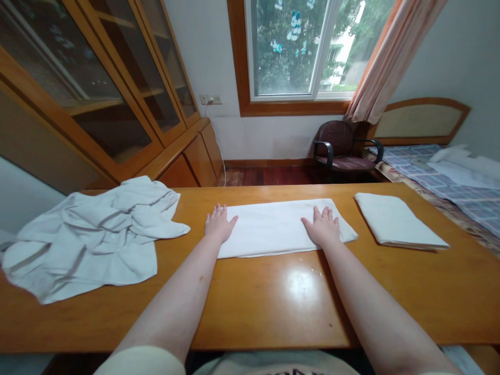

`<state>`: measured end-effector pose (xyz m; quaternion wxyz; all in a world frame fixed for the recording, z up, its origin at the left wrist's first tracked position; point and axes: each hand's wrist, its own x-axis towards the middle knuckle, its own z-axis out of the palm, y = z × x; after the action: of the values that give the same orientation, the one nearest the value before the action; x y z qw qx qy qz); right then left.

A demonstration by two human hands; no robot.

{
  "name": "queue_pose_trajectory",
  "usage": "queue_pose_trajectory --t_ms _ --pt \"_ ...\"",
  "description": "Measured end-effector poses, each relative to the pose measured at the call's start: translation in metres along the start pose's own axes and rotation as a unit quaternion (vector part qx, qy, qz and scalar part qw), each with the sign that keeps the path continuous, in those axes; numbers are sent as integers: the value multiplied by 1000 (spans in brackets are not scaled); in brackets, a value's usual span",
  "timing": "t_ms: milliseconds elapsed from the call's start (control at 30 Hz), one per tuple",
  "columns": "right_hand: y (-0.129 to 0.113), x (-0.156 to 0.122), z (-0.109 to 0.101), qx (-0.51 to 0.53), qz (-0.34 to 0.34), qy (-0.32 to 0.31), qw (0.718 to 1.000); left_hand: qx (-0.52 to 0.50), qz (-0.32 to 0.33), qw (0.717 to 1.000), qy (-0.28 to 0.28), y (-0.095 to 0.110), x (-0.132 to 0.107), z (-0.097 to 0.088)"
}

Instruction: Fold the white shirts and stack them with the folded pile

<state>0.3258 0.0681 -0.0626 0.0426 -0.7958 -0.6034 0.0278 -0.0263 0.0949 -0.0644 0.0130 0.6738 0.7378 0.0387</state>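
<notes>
A white cloth folded into a long strip (273,226) lies across the middle of the wooden table (250,302). My left hand (219,223) lies flat on its left end, fingers stretched out. My right hand (323,227) presses flat on the strip towards its right end, fingers together and extended. Neither hand holds anything.
A crumpled pale grey striped cloth (94,237) is heaped on the table's left. A neatly folded white cloth (398,226) sits at the right. Behind the table are a dark armchair (341,148), a wooden glass-door cabinet (117,99), a window, and a bed (449,172) at right.
</notes>
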Motion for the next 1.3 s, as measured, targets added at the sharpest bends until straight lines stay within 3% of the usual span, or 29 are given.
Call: queue_pose_trajectory --t_ms 167,333,433,567,633,800,933,1067,1167,1300 --pt "-5 -3 -6 -5 -9 4 1000 -3 -6 1000 -7 2 0 -1" --pt "-39 -2 -14 21 -198 16 980 -1 -7 1000 -2 3 -1 -2" --pt "-62 7 -15 41 -243 -13 969 -5 -6 1000 -3 3 -2 -4" --pt "-59 29 -10 23 -193 -51 980 -13 -5 1000 -3 2 -3 -3" --pt "-40 40 -7 13 -127 -49 991 -15 -4 1000 0 2 -2 -3" --pt "16 56 -5 5 -43 -25 999 -15 -7 1000 3 1 -2 -1" --pt "33 59 -6 -2 12 -26 1000 -17 -5 1000 2 1 -2 0" --pt "26 57 -12 -40 26 22 999 -13 -6 1000 5 1 -1 0" --pt "7 46 -21 -46 5 61 997 -11 -7 1000 3 1 -1 0" --pt "-37 9 -24 40 -95 6 995 -14 -7 1000 6 1 -1 0"
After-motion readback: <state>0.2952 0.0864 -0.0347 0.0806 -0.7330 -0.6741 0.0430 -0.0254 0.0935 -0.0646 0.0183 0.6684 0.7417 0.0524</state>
